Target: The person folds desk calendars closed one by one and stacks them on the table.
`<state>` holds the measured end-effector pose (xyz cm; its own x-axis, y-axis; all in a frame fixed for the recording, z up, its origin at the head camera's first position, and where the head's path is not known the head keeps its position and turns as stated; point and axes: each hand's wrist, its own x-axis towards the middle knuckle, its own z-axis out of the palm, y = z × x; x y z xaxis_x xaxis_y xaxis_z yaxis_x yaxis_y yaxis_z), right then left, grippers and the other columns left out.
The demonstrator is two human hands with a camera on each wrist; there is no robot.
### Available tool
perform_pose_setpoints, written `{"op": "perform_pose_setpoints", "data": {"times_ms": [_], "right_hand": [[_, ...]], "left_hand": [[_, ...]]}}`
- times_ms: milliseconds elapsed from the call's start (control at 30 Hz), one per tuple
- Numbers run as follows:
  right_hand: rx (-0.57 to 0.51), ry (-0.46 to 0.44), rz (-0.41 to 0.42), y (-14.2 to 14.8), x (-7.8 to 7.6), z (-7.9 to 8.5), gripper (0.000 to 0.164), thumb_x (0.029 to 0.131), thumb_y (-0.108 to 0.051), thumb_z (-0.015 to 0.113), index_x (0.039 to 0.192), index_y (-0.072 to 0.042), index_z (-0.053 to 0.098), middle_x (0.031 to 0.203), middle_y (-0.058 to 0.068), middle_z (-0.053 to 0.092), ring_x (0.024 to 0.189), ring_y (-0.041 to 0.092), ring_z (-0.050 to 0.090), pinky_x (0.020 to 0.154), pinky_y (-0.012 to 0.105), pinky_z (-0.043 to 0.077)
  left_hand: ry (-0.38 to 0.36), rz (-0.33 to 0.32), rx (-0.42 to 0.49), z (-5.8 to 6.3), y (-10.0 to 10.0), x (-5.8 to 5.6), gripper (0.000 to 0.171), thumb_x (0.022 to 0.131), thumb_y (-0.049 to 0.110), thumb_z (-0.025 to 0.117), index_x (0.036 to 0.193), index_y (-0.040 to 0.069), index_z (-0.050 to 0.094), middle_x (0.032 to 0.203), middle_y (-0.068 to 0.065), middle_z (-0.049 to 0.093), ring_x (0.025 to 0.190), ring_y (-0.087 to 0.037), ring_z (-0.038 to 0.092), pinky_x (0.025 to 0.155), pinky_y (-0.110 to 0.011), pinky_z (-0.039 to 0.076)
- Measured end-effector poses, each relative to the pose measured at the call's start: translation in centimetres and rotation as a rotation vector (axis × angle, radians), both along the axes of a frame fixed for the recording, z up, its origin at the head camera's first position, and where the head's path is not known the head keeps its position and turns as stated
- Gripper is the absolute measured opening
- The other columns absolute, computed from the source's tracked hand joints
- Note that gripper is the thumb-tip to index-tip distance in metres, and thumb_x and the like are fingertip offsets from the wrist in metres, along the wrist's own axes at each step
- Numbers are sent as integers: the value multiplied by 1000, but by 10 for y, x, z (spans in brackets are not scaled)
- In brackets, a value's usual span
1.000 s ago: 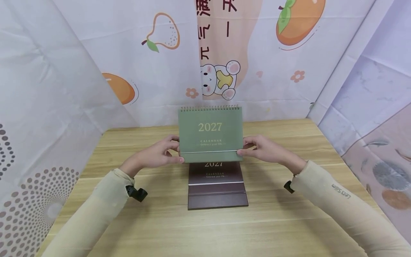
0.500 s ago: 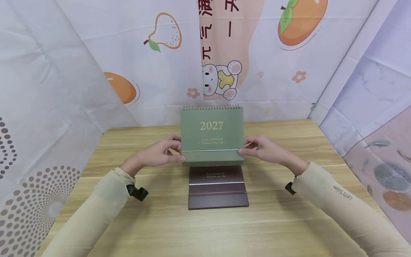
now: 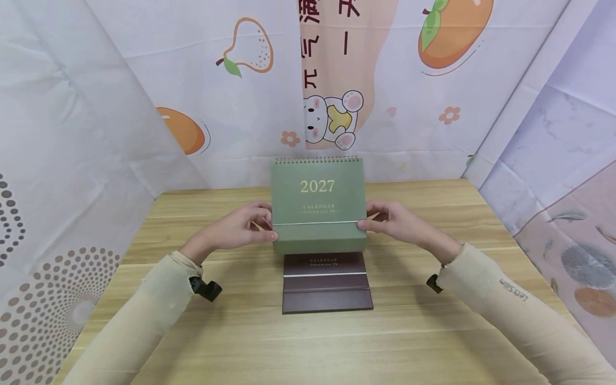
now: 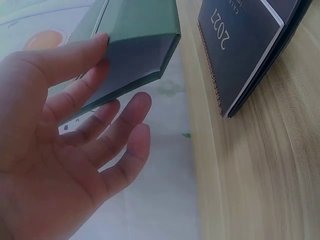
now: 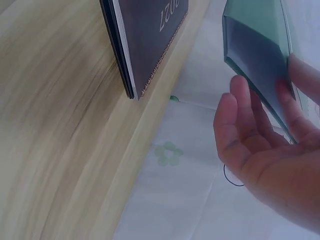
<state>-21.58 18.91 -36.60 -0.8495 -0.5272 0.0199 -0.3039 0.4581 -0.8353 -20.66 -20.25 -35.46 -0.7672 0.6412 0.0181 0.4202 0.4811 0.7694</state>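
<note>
A green spiral-bound desk calendar (image 3: 318, 199), marked 2027 in gold, is held up between both hands with its stand spread into a hollow wedge. My left hand (image 3: 236, 227) pinches its lower left edge, thumb in front and fingers behind. On the opposite edge, my right hand (image 3: 401, 229) pinches it the same way. The wrist views show the wedge's open ends, beside the left thumb (image 4: 75, 57) and the right fingers (image 5: 245, 120). Below lies a dark maroon desk calendar (image 3: 327, 294) on the table; the green one overlaps its upper part in the head view.
The wood-grain table (image 3: 308, 353) runs back to a white printed curtain (image 3: 231, 117) with fruit and a cartoon rabbit. More cloth hangs on the left and right sides. A black strap piece (image 3: 206, 289) sits at the left wrist.
The green calendar has tilted back, so its bottom face shows more and its base has opened out over the maroon one. Both hands keep their grip; the maroon calendar stays put.
</note>
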Motion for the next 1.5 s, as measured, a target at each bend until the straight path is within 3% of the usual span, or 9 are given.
{"op": "perform_pose_setpoints", "data": {"times_ms": [267, 400, 567, 733, 933, 1233, 1400, 1500], "right_hand": [[-28, -55, -52, 0, -1, -3, 25, 95, -22, 75, 112, -5, 68, 105, 12, 68, 90, 30, 67, 82, 48, 55], [-50, -68, -62, 0, -1, -3, 27, 95, -19, 75, 114, -3, 66, 106, 14, 67, 92, 33, 67, 82, 45, 56], [-91, -98, -77, -1, -1, -1, 46, 93, -15, 76, 131, 0, 56, 110, 17, 68, 92, 27, 68, 82, 41, 57], [-133, -119, -84, -2, -1, 0, 62, 92, -11, 77, 143, -1, 43, 109, 19, 67, 88, 27, 68, 78, 39, 57], [-182, -147, -82, -3, -1, 0, 70, 91, -8, 77, 147, -6, 35, 107, 22, 66, 86, 28, 67, 76, 37, 58], [-330, -248, -50, -5, 3, -1, 82, 90, 1, 74, 151, -17, 23, 108, 24, 56, 79, 36, 71, 75, 54, 59], [-376, -306, -39, -4, 4, 0, 94, 91, 3, 73, 157, -28, 15, 104, 20, 54, 73, 36, 71, 75, 62, 56], [-385, -334, -37, -4, 4, 1, 98, 91, 4, 72, 160, -31, 13, 104, 17, 54, 73, 33, 71, 75, 64, 55]], "left_hand": [[-12, 25, 49, -2, 2, -2, 13, 91, 12, 78, 98, 6, 68, 126, -14, 57, 99, -28, 70, 87, -45, 57], [-14, 51, 72, -2, 3, -1, 25, 89, 11, 80, 110, 5, 66, 123, -11, 60, 98, -26, 72, 85, -41, 58], [-17, 98, 81, 1, 4, 0, 43, 87, 12, 82, 125, 5, 62, 121, -12, 64, 95, -21, 72, 84, -38, 58], [-54, 121, 126, 3, 4, 0, 61, 86, 8, 83, 137, 2, 50, 124, -16, 59, 94, -24, 71, 86, -42, 56], [-87, 127, 171, 2, 4, 0, 77, 84, 3, 82, 146, 3, 37, 126, -19, 55, 95, -27, 70, 86, -42, 57], [-160, 102, 229, 2, 5, 2, 87, 86, 0, 80, 151, 11, 23, 125, -21, 48, 94, -31, 70, 79, -37, 58], [-234, 106, 283, 3, 7, 2, 112, 84, -2, 81, 160, 22, 3, 121, -18, 44, 85, -33, 72, 75, -36, 58], [-282, 109, 312, 3, 9, 3, 121, 82, -5, 81, 161, 29, -3, 119, -17, 42, 78, -36, 72, 73, -45, 59]]}}
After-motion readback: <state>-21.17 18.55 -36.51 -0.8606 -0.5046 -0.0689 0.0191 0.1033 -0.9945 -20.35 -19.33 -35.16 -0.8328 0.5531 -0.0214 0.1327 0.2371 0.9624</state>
